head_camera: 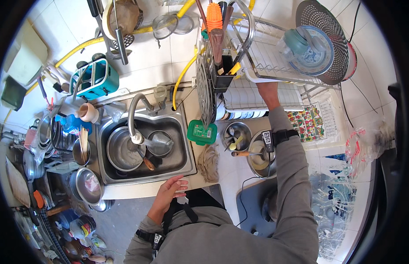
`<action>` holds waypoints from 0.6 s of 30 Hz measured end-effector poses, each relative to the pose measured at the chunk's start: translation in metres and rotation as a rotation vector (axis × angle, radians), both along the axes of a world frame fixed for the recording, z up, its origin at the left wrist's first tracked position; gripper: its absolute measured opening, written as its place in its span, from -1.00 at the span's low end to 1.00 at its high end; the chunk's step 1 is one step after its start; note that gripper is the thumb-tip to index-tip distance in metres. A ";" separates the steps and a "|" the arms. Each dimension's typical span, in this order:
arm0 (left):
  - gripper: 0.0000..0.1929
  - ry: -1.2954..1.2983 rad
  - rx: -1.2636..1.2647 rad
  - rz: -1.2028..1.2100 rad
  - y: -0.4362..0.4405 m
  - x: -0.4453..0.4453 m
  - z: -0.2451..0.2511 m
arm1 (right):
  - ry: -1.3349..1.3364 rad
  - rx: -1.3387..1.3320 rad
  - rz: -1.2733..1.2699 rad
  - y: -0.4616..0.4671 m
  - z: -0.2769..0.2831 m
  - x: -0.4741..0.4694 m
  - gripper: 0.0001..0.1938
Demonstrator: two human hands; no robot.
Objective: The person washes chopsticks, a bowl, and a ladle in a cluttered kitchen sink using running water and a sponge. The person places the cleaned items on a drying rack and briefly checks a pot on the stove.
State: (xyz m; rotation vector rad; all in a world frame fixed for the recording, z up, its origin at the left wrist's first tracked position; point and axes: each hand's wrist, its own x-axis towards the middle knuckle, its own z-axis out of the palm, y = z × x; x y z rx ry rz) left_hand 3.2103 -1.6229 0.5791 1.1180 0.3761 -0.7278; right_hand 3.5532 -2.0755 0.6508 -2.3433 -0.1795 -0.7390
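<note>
My left hand (169, 194) hovers in front of the sink's near edge, its fingers apart and nothing in it. My right hand (269, 92) reaches under the upper tier of the wire dish rack (273, 71); its fingers are hidden behind that tier, so what they touch cannot be seen. Plates (245, 115) stand on edge beneath the lower tier. On the upper tier lie a blue-and-white plate (311, 61) and a green-capped clear container (295, 41). In the steel sink (183, 158) sit a large metal pot (117, 153) and a smaller metal bowl (160, 145), below the faucet (135, 115).
Right of the sink are a green-lidded box (201, 132), a crumpled cloth (208, 163), a bowl of spoons (236, 135) and a pan with a wooden-handled utensil (242, 153). A black utensil holder (222, 81) hangs on the rack. Left stand a metal basin (89, 186) and chopsticks in a cup (81, 153).
</note>
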 end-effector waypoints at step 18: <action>-0.55 0.005 -0.004 0.039 0.006 -0.011 -0.007 | -0.075 -0.647 -0.158 -0.003 0.008 -0.001 -0.73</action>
